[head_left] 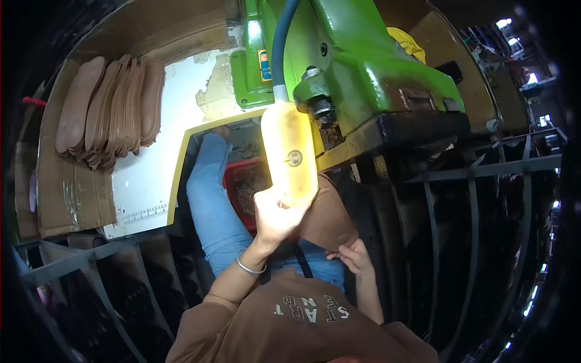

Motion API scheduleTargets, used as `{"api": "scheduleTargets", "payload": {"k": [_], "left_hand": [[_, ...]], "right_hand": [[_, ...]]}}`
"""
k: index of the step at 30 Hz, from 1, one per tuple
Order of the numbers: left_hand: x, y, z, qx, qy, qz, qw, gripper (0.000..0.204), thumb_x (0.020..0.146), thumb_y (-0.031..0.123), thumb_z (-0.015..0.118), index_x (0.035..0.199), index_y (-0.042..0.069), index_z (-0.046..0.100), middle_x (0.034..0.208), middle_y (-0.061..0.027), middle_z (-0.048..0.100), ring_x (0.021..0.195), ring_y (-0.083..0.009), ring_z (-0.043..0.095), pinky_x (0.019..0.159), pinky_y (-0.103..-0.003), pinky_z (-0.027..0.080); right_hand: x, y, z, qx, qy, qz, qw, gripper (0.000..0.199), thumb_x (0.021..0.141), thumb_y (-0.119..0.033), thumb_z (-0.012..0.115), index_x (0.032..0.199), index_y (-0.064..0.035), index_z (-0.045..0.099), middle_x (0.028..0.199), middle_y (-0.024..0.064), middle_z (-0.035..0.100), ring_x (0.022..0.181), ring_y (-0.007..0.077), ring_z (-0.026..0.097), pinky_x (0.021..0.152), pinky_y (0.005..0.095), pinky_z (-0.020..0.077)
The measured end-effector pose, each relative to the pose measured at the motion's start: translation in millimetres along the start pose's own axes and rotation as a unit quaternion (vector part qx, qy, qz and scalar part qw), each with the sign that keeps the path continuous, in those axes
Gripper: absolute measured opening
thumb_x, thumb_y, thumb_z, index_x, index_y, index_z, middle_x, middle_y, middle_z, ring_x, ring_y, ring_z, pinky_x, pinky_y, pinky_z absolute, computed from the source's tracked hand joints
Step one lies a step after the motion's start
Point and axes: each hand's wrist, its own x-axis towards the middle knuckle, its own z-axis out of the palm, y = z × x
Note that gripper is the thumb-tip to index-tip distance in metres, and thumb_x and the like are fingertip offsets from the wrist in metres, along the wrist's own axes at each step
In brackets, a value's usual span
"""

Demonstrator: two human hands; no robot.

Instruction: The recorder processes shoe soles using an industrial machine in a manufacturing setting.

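Brown textured panel (328, 221) is risking a slip should the right hand (356, 256), pinching its near corner, loosen; glare from the lamp (289, 142) is obscuring the left hand (275, 219), its grip unclear.

- Shirt (272, 342): brown and loose.
- Print (311, 308): on the chest of the shirt, block letters in short rows, some solid white, others dark with a pale outline.
- Left sleeve (196, 333) and right sleeve (408, 345): brown, short and wide, one at each side of the shirt; both forearms beyond them are bare.
- Bracelet (249, 270): a thin, silvery, rounded band, out past the shirt on the left wrist.
- Jeans (212, 187): light blue, beyond the hem of the shirt.
- Strap (301, 260): narrow and black, just beyond the shirt.
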Motion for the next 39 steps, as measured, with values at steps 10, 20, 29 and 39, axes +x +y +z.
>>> {"api": "scheduleTargets", "payload": {"k": [10,20,29,39], "left_hand": [[-34.4,-3.4,9.2,-0.129,-0.066,-0.158,0.977,0.027,0.08,0.013,0.068,0.099,-0.005,0.064,0.088,-0.0076,0.067,0.078,-0.009,0.059,0.072,-0.024,0.048],[25.4,3.4,3.5,-0.171,-0.094,-0.195,0.961,0.018,0.074,0.01,0.075,0.076,-0.001,0.061,0.066,0.0026,0.057,0.059,-0.004,0.049,0.054,-0.022,0.042],[7.5,11.6,-14.7,-0.199,-0.051,-0.189,0.96,0.022,0.073,0.006,0.075,0.092,-0.004,0.067,0.082,-0.0043,0.067,0.07,-0.0056,0.058,0.066,-0.021,0.048],[-1.2,-8.9,-10.0,-0.175,-0.128,-0.178,0.96,0.039,0.074,-0.003,0.069,0.111,-0.004,0.056,0.101,-0.009,0.063,0.09,-0.0126,0.06,0.083,-0.026,0.048]], "right_hand": [[-17.9,6.1,-13.4,-0.17,0.018,0.058,0.984,0.036,0.066,0.0,0.075,0.099,0.0056,0.062,0.095,0.0095,0.066,0.085,0.0143,0.062,0.078,0.0276,0.0492],[-1.0,19.0,67.4,-0.071,-0.055,0.107,0.99,0.049,0.069,-0.003,0.075,0.112,0.004,0.054,0.104,0.0098,0.061,0.096,0.0169,0.058,0.084,0.0289,0.0466],[-30.6,-2.0,71.7,-0.155,-0.065,0.087,0.982,0.059,0.067,-0.005,0.077,0.119,0.0036,0.051,0.114,0.0113,0.057,0.105,0.0183,0.054,0.089,0.0306,0.0434],[-47.2,-113.7,-11.9,-0.087,0.141,-0.18,0.97,0.043,0.061,-0.007,0.073,0.098,0.0063,0.056,0.091,0.0109,0.063,0.08,0.016,0.061,0.074,0.0261,0.0482]]}}
